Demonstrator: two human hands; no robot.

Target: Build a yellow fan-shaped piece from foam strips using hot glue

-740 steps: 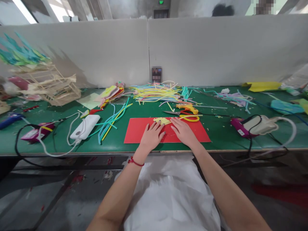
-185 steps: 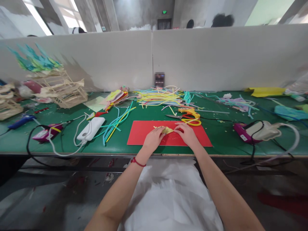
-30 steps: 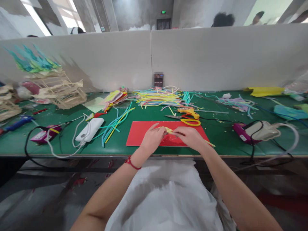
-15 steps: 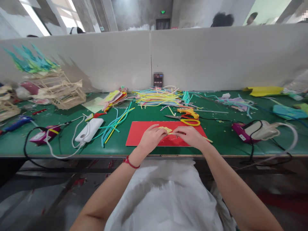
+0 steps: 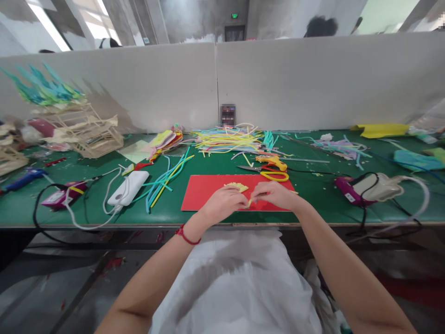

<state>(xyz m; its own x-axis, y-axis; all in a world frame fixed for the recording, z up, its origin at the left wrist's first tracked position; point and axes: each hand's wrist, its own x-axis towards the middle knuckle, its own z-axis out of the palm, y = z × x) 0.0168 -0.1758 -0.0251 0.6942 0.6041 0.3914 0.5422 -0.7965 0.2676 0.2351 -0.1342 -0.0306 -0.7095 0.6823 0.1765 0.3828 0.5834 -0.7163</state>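
Both of my hands meet over the near edge of a red sheet on the green table. My left hand and my right hand have their fingers pinched together on a small yellow strip piece held between them. A flat yellow woven piece lies on the red sheet just beyond my left fingers, not touched. Yellow-handled scissors and a yellow glue gun lie behind my right hand.
A heap of coloured strips sits at the back centre, loose teal and yellow strips to the left. A white power bank with cables lies left; a purple device with a black cord right. Wooden frames stand far left.
My hands have drawn back toward the table's near edge and come together, off the woven piece, now pinching a small yellow piece between them. The woven piece stays on the red sheet.
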